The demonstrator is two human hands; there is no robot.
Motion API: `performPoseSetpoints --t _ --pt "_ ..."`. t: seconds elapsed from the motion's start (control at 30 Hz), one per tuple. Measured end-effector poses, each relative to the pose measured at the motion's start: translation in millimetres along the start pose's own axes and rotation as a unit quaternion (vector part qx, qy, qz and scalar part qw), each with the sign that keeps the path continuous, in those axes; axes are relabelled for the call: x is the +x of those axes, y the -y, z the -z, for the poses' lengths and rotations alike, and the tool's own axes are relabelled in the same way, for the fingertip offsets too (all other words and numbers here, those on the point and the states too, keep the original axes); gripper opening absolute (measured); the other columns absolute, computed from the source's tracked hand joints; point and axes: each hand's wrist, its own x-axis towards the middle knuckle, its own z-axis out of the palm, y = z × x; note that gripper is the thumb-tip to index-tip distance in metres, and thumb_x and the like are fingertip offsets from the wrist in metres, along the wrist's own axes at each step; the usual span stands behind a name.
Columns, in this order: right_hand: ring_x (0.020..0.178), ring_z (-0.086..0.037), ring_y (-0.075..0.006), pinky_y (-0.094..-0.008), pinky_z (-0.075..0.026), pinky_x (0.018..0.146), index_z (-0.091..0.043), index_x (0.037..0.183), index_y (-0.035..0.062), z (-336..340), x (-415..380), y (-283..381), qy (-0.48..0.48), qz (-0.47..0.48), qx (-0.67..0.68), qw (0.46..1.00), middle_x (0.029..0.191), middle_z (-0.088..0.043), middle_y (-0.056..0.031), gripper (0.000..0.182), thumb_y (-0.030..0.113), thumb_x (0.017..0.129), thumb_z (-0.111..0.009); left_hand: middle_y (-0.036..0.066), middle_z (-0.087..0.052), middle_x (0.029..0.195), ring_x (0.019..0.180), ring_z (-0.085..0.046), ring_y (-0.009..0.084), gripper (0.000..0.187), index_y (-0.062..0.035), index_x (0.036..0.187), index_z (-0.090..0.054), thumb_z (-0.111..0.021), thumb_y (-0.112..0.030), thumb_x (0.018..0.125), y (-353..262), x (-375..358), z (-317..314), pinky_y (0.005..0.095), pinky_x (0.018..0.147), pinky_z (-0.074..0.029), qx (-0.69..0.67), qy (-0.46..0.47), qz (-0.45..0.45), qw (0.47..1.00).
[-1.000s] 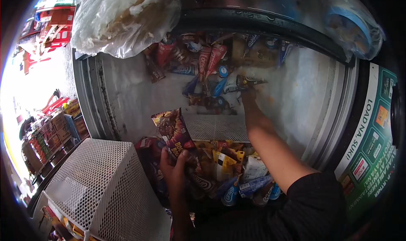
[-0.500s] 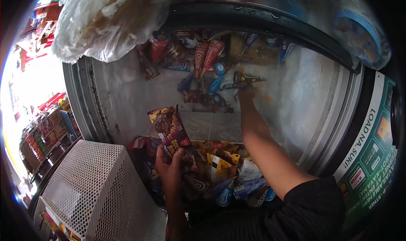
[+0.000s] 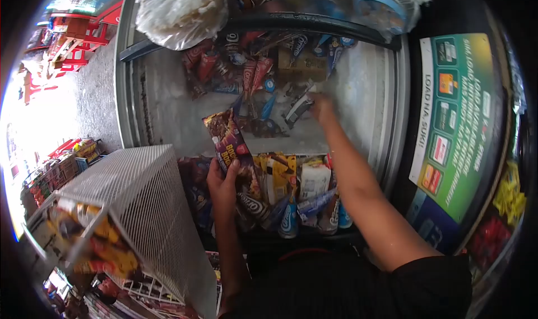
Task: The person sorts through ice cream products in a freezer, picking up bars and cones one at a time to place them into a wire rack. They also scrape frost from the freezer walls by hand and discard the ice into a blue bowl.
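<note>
My left hand [image 3: 223, 179] grips the lower end of a dark purple and yellow ice cream packet [image 3: 226, 137], held upright above the front basket. Deeper in the open freezer, my right hand [image 3: 321, 107] has its fingers closed on a dark and silver wrapped ice cream [image 3: 298, 109]. Red wrapped cones [image 3: 261, 72] lie to the left of that hand, with a blue one [image 3: 268, 106] closer to it. Yellow packets [image 3: 277, 176], a white packet [image 3: 315, 179] and blue cones [image 3: 288, 218] fill the basket below.
A white mesh basket [image 3: 151, 207] with yellow packets stands at left. Plastic bags [image 3: 182, 16] rest on the freezer's top edge, above its dark crossbar [image 3: 258, 23]. A green sign [image 3: 454, 123] is at right. A brown box [image 3: 302, 66] lies at the freezer's back.
The dark and silver ice cream has turned to a steeper slant in my right hand. The view has shifted, showing more of the sign and left basket. My left hand still holds its packet.
</note>
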Motion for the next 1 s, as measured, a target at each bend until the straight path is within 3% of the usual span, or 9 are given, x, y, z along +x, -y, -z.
performPoseSetpoints --t 0.13,0.2,0.37,0.43,0.5,0.6,0.8,0.87,1.0 --pt "0.071 -0.061 -0.0172 -0.0305 -0.048 0.059 -0.064 0.094 0.0041 6 -86 74 0.060 0.149 -0.177 0.971 0.085 -0.065 -0.0088 0.019 0.004 0.075 -0.065 0.003 -0.062 0.098 0.086 -0.055 0.0084 0.024 0.0021 0.109 -0.055 -0.059 -0.008 0.088 5 -10 16 0.0234 0.079 -0.044 0.037 0.038 -0.017 0.998" --pt "0.064 -0.059 -0.0129 -0.0261 -0.046 0.053 -0.063 0.087 0.0016 10 -117 86 0.048 0.404 -0.247 0.879 0.074 -0.062 -0.0027 0.012 0.001 0.076 -0.065 0.004 -0.062 0.098 0.085 -0.056 0.0097 0.024 0.0021 0.109 -0.055 -0.057 -0.007 0.087 1 -19 21 0.0248 0.080 -0.044 0.070 0.053 -0.029 0.996" --pt "0.066 -0.059 -0.0080 -0.0250 -0.050 0.060 -0.063 0.090 0.0008 2 -251 106 0.063 0.439 -0.127 0.887 0.081 -0.065 -0.0025 0.009 0.001 0.081 -0.063 0.006 -0.063 0.100 0.087 -0.059 0.0117 0.025 0.0014 0.112 -0.055 -0.052 -0.004 0.088 14 -25 25 0.0263 0.082 -0.045 0.014 0.087 -0.026 0.996" --pt "0.073 -0.063 -0.0142 -0.0277 -0.053 0.071 -0.062 0.094 0.0003 -10 -319 90 0.028 0.542 -0.192 0.817 0.091 -0.067 -0.0066 0.014 0.000 0.080 -0.060 0.008 -0.061 0.109 0.094 -0.061 0.0167 0.034 0.0011 0.122 -0.048 -0.050 -0.006 0.089 12 -33 15 0.0302 0.085 -0.047 -0.102 0.140 0.039 0.984" --pt "0.092 -0.065 -0.0251 -0.0331 -0.053 0.082 -0.061 0.094 0.0004 -7 -328 51 0.152 0.691 -0.222 0.671 0.100 -0.066 -0.0123 0.019 -0.004 0.076 -0.058 0.009 -0.061 0.109 0.094 -0.062 0.0186 0.031 -0.0007 0.121 -0.049 -0.048 -0.015 0.094 6 -42 0 0.0310 0.086 -0.048 -0.165 0.146 0.038 0.975" --pt "0.110 -0.058 -0.0319 -0.0378 -0.048 0.092 -0.062 0.096 0.0015 -4 -349 2 0.274 0.684 -0.277 0.617 0.109 -0.063 -0.0157 0.028 -0.008 0.071 -0.056 0.007 -0.061 0.104 0.090 -0.062 0.0159 0.042 -0.0051 0.115 -0.053 -0.048 -0.042 0.095 -7 -54 -9 0.0287 0.077 -0.051 -0.298 0.216 0.055 0.928" --pt "0.105 -0.061 -0.0275 -0.0342 -0.048 0.091 -0.062 0.097 0.0002 4 -383 -7 0.317 0.640 -0.312 0.627 0.104 -0.065 -0.0148 0.026 -0.008 0.074 -0.054 0.004 -0.060 0.106 0.093 -0.057 0.0128 0.043 -0.0025 0.116 -0.054 -0.060 -0.036 0.090 -2 -86 5 0.0276 0.083 -0.045 -0.159 0.109 -0.007 0.981" --pt "0.092 -0.065 -0.0198 -0.0307 -0.051 0.083 -0.063 0.095 -0.0016 10 -391 18 0.481 0.325 -0.223 0.783 0.097 -0.067 -0.0118 0.018 -0.002 0.080 -0.053 0.005 -0.060 0.107 0.094 -0.057 0.0127 0.041 -0.0020 0.115 -0.054 -0.063 -0.032 0.089 0 -92 11 0.0275 0.084 -0.045 -0.158 0.079 -0.033 0.984" --pt "0.082 -0.063 -0.0144 -0.0295 -0.052 0.075 -0.064 0.096 -0.0018 16 -359 38 0.398 0.280 -0.257 0.835 0.089 -0.068 -0.0085 0.018 0.009 0.087 -0.052 0.004 -0.060 0.107 0.094 -0.057 0.0116 0.039 -0.0011 0.115 -0.054 -0.063 -0.029 0.089 16 -95 30 0.0263 0.084 -0.046 -0.169 0.089 -0.073 0.979"
